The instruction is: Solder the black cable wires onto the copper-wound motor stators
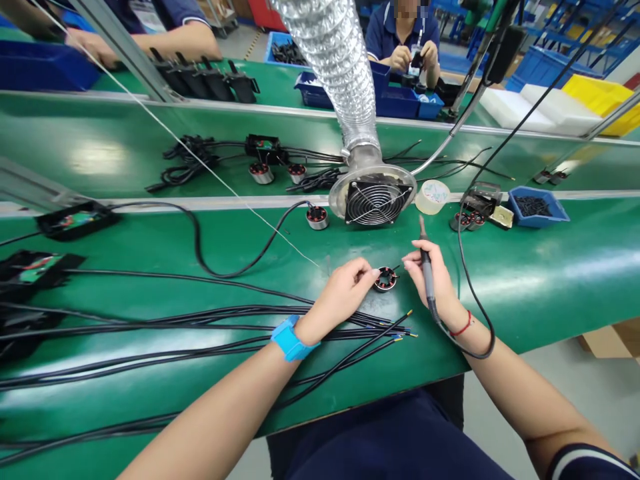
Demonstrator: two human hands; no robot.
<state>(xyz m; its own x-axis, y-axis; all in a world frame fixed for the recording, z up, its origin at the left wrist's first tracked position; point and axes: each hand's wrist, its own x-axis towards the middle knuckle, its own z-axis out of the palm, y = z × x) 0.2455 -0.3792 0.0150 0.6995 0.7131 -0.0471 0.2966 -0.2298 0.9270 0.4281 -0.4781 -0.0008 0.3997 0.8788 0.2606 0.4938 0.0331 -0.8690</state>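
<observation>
My left hand (pixel 345 288), with a blue band at its wrist, pinches the rim of a small round motor part (pixel 385 288) on the green bench. The part is a metal ring with red-brown windings inside, and a short dark lead sticks out toward the right. A soldering iron (pixel 428 277) rests in my right hand (pixel 440 283), its tip pointing up and away from me. Thumb and fingertips of that hand are close to the short lead; whether they touch it I cannot tell. Black cables (pixel 350 333) with bared or coloured ends lie under and beside my left wrist.
A fume extractor fan (pixel 379 202) on a silver duct (pixel 345 73) hangs just beyond my hands. Another motor part (pixel 317 217) stands left of it, wired to a cable. A round tub (pixel 433 197) and blue bin (pixel 537 207) stand right. Co-workers sit across the bench.
</observation>
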